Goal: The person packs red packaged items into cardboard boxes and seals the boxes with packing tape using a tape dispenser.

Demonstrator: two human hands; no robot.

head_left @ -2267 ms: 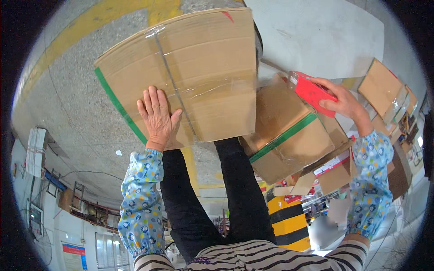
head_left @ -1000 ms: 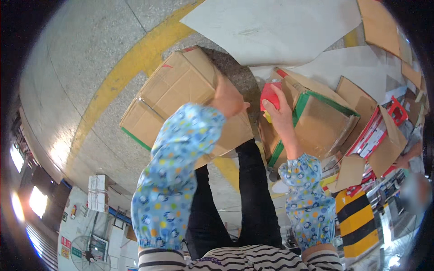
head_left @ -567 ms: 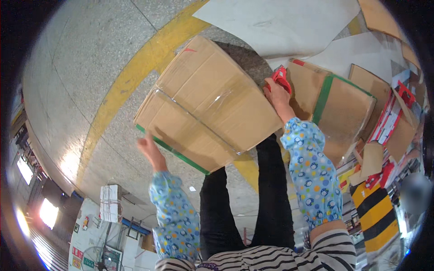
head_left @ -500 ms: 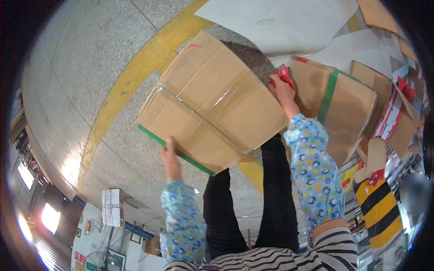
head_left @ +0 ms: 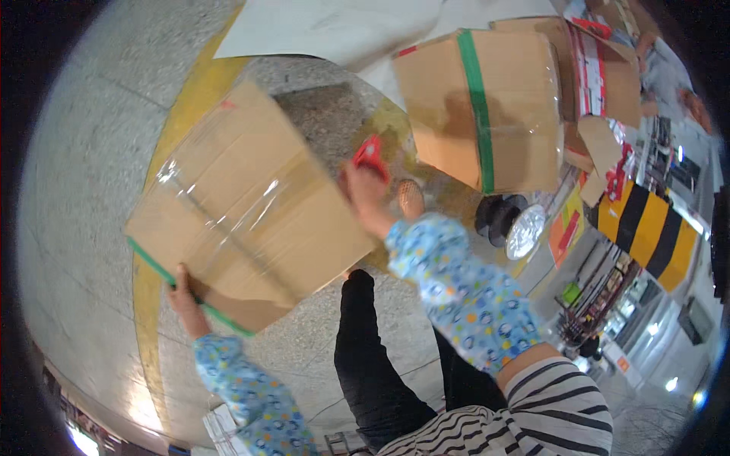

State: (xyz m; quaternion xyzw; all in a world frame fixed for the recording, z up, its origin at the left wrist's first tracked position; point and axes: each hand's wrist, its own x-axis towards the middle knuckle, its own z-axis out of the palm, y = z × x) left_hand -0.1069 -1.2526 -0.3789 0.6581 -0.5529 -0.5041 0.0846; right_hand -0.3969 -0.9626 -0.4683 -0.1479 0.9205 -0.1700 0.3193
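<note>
Here we are, looking straight down: a sealed cardboard box [head_left: 243,205] is up off the floor, tilted, held between both hands. The left hand [head_left: 185,296] has its grip clamped on the box's lower edge at about seven o'clock, fingers curled over the green tape that runs along that corner. The right hand [head_left: 365,194] presses against the box's far side at three o'clock, and its grip is clenched around a red tape dispenser [head_left: 370,154] that pokes up just above the knuckles.

Clear tape already runs shiny down the box's top seam and across it, so by my reading the sealing on this face is done; what looks left is setting the box down somewhere.

At one o'clock from the held box, well apart, a second cardboard box [head_left: 487,106] sits on the floor with a green tape band down its middle. More flattened cartons [head_left: 601,68] crowd beyond it at two o'clock. Between the two boxes a dark tape roll [head_left: 494,216] lies on the floor, with a shiny one just beside it. A yellow floor line [head_left: 190,114] curves under the held box, and white sheets [head_left: 327,30] lie at twelve o'clock.
</note>
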